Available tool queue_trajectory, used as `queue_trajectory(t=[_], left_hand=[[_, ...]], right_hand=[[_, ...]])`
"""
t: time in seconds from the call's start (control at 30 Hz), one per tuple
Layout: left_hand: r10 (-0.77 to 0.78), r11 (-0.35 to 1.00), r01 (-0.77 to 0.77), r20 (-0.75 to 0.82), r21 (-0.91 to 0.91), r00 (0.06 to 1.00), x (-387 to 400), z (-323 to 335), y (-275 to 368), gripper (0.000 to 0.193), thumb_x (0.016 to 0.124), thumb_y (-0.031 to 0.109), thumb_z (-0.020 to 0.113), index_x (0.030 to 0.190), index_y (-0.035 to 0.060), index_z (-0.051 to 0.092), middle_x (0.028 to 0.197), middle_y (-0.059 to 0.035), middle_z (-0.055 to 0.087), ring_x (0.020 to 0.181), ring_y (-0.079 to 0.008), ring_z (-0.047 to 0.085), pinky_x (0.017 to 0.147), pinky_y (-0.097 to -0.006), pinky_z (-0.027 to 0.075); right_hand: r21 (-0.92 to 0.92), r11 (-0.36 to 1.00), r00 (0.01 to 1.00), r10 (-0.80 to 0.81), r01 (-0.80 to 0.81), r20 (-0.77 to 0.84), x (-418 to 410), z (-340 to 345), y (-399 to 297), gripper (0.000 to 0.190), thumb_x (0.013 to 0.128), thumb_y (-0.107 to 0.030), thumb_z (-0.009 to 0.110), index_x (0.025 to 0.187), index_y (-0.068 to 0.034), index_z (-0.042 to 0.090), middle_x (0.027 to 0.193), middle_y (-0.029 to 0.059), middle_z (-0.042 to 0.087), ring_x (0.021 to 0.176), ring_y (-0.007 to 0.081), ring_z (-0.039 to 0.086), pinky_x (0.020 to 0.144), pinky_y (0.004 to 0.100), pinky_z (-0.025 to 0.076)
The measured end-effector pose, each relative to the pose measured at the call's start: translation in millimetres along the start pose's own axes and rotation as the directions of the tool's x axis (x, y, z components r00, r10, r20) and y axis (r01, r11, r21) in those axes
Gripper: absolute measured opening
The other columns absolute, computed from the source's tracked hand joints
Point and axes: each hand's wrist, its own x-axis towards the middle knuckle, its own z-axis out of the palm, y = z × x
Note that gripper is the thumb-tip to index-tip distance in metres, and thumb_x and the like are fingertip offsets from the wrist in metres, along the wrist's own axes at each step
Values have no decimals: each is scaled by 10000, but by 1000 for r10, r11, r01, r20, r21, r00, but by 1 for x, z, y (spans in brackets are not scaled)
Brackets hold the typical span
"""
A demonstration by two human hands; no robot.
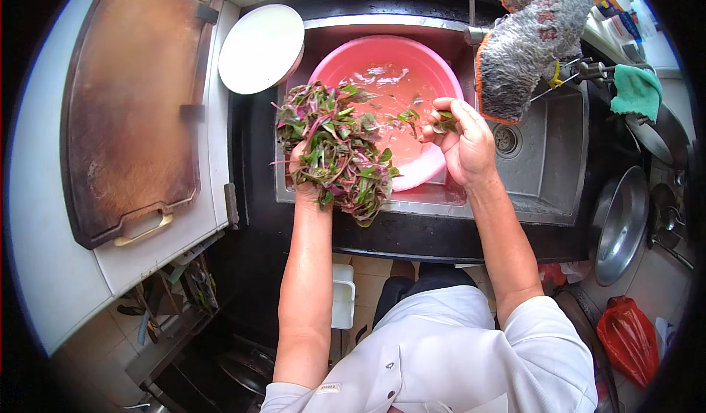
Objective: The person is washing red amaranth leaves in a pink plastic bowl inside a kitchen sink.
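A large bunch of leafy greens (pixel 342 148), green with purple-red stems, rests in my left hand (pixel 300 165), which the leaves mostly cover. The bunch hangs over the left rim of a pink plastic basin (pixel 380 46). Between the fingertips of my right hand (pixel 466 142) is a small leafy sprig (pixel 444 123), held above the basin's right edge. Water (pixel 394 85) with a few loose leaves in it fills part of the basin. The basin sits in the left bowl of a stainless steel sink (pixel 455 210).
A white-topped round bowl or lid (pixel 262 49) stands at the back left. Past it leans a wooden cutting board (pixel 140 104). A fluffy grey mitt (pixel 529 43) hangs over the right sink bowl (pixel 546 165). A metal basin (pixel 620 225) and green cloth (pixel 636 90) are farther right.
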Motion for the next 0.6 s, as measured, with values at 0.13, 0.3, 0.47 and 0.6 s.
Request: queue_trajectory(t=[0.13,0.3,0.47,0.6], left_hand=[[-1,1000,1,-17,-19,1000,3,7,-2,422,935,246,516,1203,-74,578,1085,-197,677,885,-297,698,784,-423,609],[45,999,-46,-59,-19,997,3,17,-13,429,928,231,520,1222,-77,570,1125,-213,661,940,-303,688,825,-432,598],[16,1000,-16,-104,0,994,4,11,-22,463,891,256,570,1205,-84,578,1109,-203,671,921,-295,696,810,-417,604],[-1,1000,3,-138,16,990,5,7,-28,493,861,275,610,1191,-90,583,1096,-195,679,906,-289,703,798,-404,609]], right_hand=[[87,994,998,59,-60,14,1,-10,-8,282,1034,-221,445,1103,13,587,906,113,610,777,241,624,732,408,542],[162,982,995,96,-94,-3,2,-19,-10,278,1038,-247,431,1066,-11,575,867,84,566,740,224,577,717,408,504],[326,929,982,189,-178,-5,6,-19,-10,269,1044,-281,413,1011,-57,558,800,44,495,661,192,504,648,364,443],[421,865,961,227,-273,157,5,-19,-11,290,1053,-314,387,973,-85,545,774,21,456,633,163,474,616,331,410]])
